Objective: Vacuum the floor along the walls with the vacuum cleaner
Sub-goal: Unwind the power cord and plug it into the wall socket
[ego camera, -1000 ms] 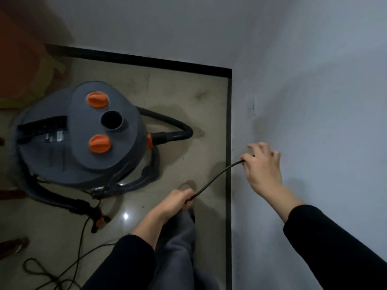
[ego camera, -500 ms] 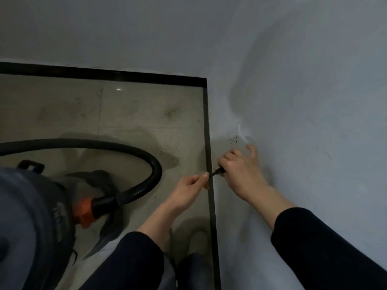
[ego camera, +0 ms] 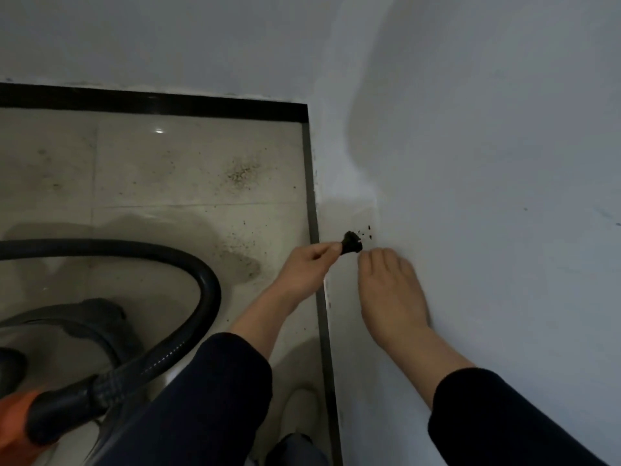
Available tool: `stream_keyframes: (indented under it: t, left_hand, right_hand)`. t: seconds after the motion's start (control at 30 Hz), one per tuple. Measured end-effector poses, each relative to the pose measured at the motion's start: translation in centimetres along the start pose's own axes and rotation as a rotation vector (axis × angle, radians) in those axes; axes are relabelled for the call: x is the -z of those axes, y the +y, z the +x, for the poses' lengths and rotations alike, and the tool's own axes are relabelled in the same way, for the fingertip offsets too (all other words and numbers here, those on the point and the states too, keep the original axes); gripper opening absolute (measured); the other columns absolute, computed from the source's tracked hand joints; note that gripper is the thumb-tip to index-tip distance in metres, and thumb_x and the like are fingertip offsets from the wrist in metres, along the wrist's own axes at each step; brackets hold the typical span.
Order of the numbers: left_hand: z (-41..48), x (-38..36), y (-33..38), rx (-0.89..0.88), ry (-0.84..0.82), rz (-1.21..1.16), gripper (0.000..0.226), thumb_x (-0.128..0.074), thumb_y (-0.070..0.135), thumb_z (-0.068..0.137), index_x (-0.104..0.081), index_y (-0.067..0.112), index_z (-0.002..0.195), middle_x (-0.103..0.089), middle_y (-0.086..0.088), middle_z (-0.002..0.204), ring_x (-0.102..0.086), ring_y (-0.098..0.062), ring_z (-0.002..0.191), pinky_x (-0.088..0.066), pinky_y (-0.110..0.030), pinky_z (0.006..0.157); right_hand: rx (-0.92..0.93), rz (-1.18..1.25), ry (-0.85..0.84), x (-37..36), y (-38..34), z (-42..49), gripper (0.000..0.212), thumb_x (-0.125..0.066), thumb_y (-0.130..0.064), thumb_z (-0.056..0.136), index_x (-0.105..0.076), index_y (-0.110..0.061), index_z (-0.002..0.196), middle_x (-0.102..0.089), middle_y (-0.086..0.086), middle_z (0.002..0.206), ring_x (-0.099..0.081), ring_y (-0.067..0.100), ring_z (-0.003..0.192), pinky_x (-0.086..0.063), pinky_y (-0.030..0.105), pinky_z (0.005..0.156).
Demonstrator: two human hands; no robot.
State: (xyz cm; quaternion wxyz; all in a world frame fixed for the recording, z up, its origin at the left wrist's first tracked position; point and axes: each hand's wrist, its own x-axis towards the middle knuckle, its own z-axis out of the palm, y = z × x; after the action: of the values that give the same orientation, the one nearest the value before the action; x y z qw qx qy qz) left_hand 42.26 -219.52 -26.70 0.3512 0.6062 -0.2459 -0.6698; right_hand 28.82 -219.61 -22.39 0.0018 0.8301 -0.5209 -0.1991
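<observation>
A vacuum cleaner (ego camera: 20, 422) sits at the lower left edge of the view, well away from the white painted wall (ego camera: 487, 196). Only its orange hose fitting and a dark edge are visible. Its thick black ribbed hose (ego camera: 208, 290) rises from the fitting, arcs towards the wall and turns back out of view. It lies over the glossy beige floor tiles (ego camera: 168, 169).

Nearer the wall, gritty dark specks (ego camera: 240, 173) are scattered over the tiles. A dark skirting strip (ego camera: 312, 196) runs along the wall's foot.

Against the wall, the left hand (ego camera: 309, 267) has its grip closed, pinching a small black plug (ego camera: 351, 243) between thumb and fingers. A few small dark marks (ego camera: 364, 232) dot the wall just beyond the plug.

The right hand (ego camera: 389, 290) hovers flat to the wall with its bent fingertips just beside the plug. It is blurred, so it is not possible to tell whether its grip holds anything.

Both arms wear dark sleeves (ego camera: 504, 422). A pale shoe (ego camera: 299, 415) stands on the tiles beside the strip.
</observation>
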Motion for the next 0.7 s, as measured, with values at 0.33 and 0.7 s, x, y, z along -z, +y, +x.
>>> stream_keyframes:
  t: [0.33, 0.7]
  left_hand:
    - [5.0, -1.4, -1.1, -0.087, 0.004, 0.208, 0.028, -0.045, 0.021, 0.104, -0.064, 0.014, 0.086, -0.047, -0.001, 0.066, -0.041, -0.004, 0.055, -0.032, -0.011, 0.047]
    - [6.3, -0.3, 0.1, -0.119, -0.118, 0.367, 0.020, -0.046, 0.028, 0.104, -0.065, 0.027, 0.112, -0.040, 0.001, 0.066, -0.034, -0.006, 0.054, -0.028, -0.014, 0.046]
  right_hand:
    - [0.392, -0.555, -0.347, 0.1, 1.3, -0.1, 0.059, -0.035, -0.025, 0.102, -0.016, 0.007, 0.148, -0.016, 0.029, 0.154, -0.009, 0.045, 0.144, 0.005, 0.052, 0.117]
    - [0.379, -0.444, -0.359, 0.9, 1.1, 0.1, 0.058, -0.031, -0.027, 0.102, -0.018, 0.008, 0.147, -0.020, 0.030, 0.153, -0.010, 0.046, 0.144, 0.005, 0.052, 0.119]
